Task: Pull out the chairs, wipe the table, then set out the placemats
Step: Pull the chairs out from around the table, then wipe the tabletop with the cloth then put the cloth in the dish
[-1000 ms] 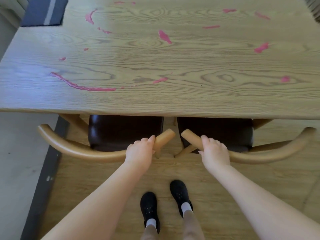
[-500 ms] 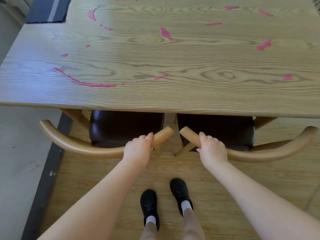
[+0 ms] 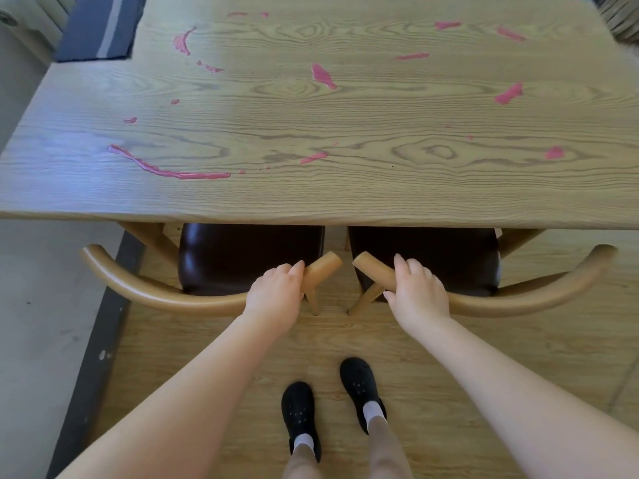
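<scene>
Both hands are clamped on chair backs: the left hand [image 3: 275, 299] wraps the curved wooden rail of the left chair [image 3: 152, 295] near its inner end, and the right hand [image 3: 416, 295] grips the matching rail of the right chair [image 3: 539, 299], fingers curled over the top. The two chairs stand side by side in the lower middle of the frame, their rail ends close together but not touching. Their dark padded seats run in under the near edge of the table [image 3: 311, 209], so I judge the first step to be only in hand, not finished: the chairs are gripped but not yet clear of the table.

Above them, filling the upper half of the frame, the wooden table carries pink smears [image 3: 166, 169] scattered over it: a long curved streak at the left, shorter dabs toward the centre and upper right. Nothing looks wiped, and no cloth is in view. No placemats lie on the table; a dark mat with a pale stripe [image 3: 100, 27] sits beyond the table's upper left corner, and whether it is a placemat I cannot tell.

So wiping and laying out are both left to do. At the bottom centre the person's black shoes [image 3: 299, 413] stand on the wooden floor [image 3: 518, 357].
</scene>
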